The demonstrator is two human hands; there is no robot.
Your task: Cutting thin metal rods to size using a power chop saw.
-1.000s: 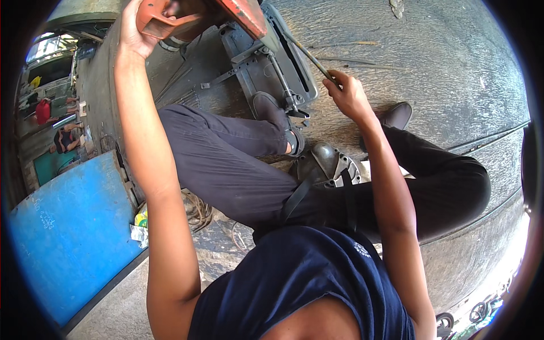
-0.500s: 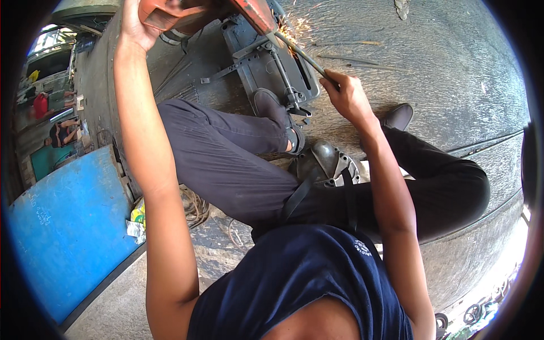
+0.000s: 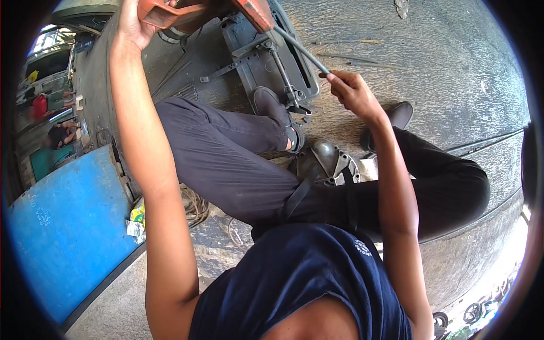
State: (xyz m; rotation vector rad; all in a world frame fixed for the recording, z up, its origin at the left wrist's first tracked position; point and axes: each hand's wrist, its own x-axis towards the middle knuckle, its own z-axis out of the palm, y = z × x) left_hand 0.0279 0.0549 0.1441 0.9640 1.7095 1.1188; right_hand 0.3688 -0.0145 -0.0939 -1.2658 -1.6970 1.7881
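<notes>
At the upper left, my left hand [image 3: 135, 31] is wrapped around the orange handle [image 3: 161, 16] of a cut-off saw, partly cropped by the top edge. The saw's red blade guard [image 3: 256, 14] hangs over its dark metal base [image 3: 277, 71], which lies on the floor. A thin grey metal rod [image 3: 303, 50] slants from below the guard toward my right hand [image 3: 356, 95], whose curled fingers pinch its near end. Where the rod meets the blade is hidden by the guard. No sparks show there.
My shod feet rest close to the saw base. A rounded metal machine part [image 3: 324, 156] lies between my legs. Thin rods [image 3: 351, 58] lie on the floor beyond. To the left stands a blue panel [image 3: 73, 221], with a coil of cable [image 3: 195, 207] and a person [image 3: 63, 134] farther off.
The sparks by the blade guard have stopped. My right hand has shifted slightly right. The saw's handle and guard have moved a little, with my left hand still on the handle.
</notes>
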